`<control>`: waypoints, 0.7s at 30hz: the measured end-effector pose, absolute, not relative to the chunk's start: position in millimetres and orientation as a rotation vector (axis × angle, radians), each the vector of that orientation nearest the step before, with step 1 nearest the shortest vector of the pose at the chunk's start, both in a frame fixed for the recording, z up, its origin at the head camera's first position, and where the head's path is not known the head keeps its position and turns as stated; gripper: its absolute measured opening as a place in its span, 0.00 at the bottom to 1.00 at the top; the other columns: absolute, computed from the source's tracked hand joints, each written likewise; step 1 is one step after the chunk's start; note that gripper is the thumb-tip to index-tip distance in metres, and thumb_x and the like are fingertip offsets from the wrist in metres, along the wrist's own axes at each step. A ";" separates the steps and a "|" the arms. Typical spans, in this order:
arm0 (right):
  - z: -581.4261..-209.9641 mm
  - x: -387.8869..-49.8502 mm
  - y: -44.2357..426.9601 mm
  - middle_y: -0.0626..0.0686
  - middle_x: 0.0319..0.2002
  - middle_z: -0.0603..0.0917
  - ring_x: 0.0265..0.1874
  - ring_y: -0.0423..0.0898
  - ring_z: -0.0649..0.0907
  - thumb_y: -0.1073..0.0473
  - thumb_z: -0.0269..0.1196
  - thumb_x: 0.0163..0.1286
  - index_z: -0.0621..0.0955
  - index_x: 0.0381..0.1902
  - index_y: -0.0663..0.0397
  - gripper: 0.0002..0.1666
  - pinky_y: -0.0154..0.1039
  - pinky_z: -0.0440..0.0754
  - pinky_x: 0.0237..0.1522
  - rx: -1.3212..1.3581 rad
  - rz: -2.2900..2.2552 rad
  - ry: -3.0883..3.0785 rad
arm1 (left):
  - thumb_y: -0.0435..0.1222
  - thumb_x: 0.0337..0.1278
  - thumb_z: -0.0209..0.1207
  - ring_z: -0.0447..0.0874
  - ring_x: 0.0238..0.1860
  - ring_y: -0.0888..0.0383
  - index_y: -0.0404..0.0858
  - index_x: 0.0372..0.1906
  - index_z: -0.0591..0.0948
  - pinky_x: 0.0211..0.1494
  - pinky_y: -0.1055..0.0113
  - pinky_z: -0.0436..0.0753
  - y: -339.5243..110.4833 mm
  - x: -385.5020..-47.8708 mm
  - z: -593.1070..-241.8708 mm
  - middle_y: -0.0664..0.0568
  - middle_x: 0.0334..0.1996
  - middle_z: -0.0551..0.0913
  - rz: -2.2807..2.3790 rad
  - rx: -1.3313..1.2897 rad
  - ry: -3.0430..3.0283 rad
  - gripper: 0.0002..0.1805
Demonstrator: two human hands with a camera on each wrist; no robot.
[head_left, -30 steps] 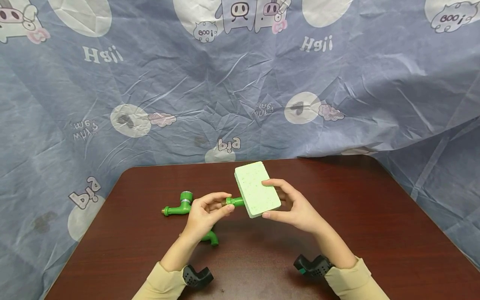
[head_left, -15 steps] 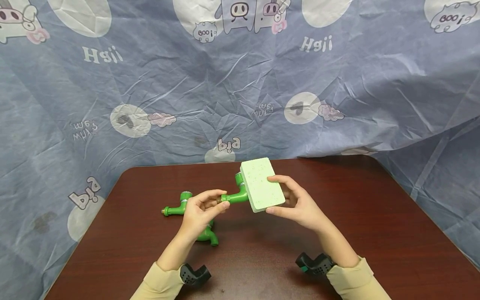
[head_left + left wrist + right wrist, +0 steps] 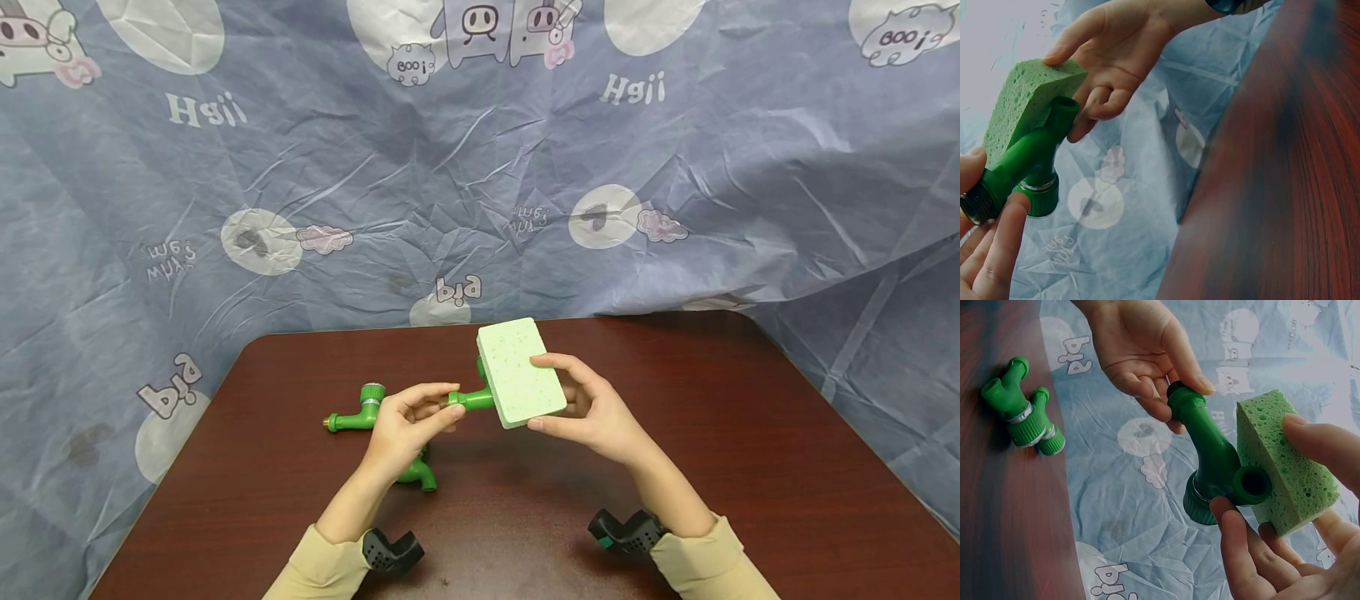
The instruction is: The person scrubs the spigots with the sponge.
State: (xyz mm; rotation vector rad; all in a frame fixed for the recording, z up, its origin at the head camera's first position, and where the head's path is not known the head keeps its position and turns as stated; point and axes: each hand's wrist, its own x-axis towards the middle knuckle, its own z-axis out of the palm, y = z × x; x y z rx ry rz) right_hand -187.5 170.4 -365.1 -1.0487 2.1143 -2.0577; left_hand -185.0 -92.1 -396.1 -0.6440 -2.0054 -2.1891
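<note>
My left hand (image 3: 408, 425) pinches the threaded inlet end of a green faucet (image 3: 1213, 447) between thumb and fingers, above the table. My right hand (image 3: 592, 408) grips a pale green sponge (image 3: 521, 373) by its right side, thumb on one edge and fingers on the other. The sponge lies against the faucet's body, and in the head view it hides the spout and most of the knob. In the right wrist view, fingertips of the right hand also reach the faucet beside its spout.
Two more green faucets lie on the dark red-brown table (image 3: 675, 400): one faucet (image 3: 356, 417) left of the left hand, another faucet (image 3: 420, 475) nearer, partly covered by that hand. A patterned blue cloth (image 3: 420, 167) hangs behind the table.
The held faucet and sponge shifted right and up with both hands, showing more of the knob, then came slightly back left and down. The sponge now covers most of the knob again.
</note>
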 end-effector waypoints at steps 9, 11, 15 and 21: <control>-366.3 -189.4 170.6 0.61 0.44 0.77 0.36 0.49 0.84 0.76 0.69 0.51 0.67 0.61 0.62 0.40 0.42 0.84 0.33 -1.066 -2.060 2.146 | 0.24 0.47 0.66 0.84 0.31 0.59 0.23 0.46 0.79 0.37 0.61 0.85 -93.4 -185.1 -396.1 0.52 0.34 0.84 -2.219 -0.660 -1.996 0.18; -366.4 -189.4 170.5 0.60 0.45 0.77 0.36 0.49 0.84 0.76 0.69 0.51 0.67 0.61 0.62 0.39 0.43 0.84 0.33 -1.066 -2.060 2.162 | 0.24 0.46 0.67 0.84 0.31 0.60 0.23 0.46 0.80 0.37 0.65 0.84 -94.4 -184.5 -395.3 0.54 0.35 0.84 -2.225 -0.643 -2.018 0.19; -366.5 -188.8 170.2 0.60 0.45 0.77 0.36 0.50 0.85 0.75 0.69 0.52 0.67 0.61 0.61 0.39 0.43 0.84 0.33 -1.029 -2.068 2.174 | 0.23 0.41 0.68 0.85 0.34 0.59 0.24 0.49 0.79 0.36 0.68 0.83 -95.1 -183.0 -393.2 0.54 0.35 0.84 -2.250 -0.637 -2.040 0.23; -366.7 -188.2 170.2 0.60 0.47 0.75 0.35 0.49 0.85 0.75 0.69 0.52 0.66 0.62 0.61 0.40 0.42 0.84 0.34 -1.000 -2.074 2.172 | 0.22 0.41 0.68 0.85 0.34 0.59 0.23 0.48 0.79 0.36 0.66 0.84 -95.0 -183.6 -393.9 0.55 0.33 0.84 -2.181 -0.702 -2.048 0.23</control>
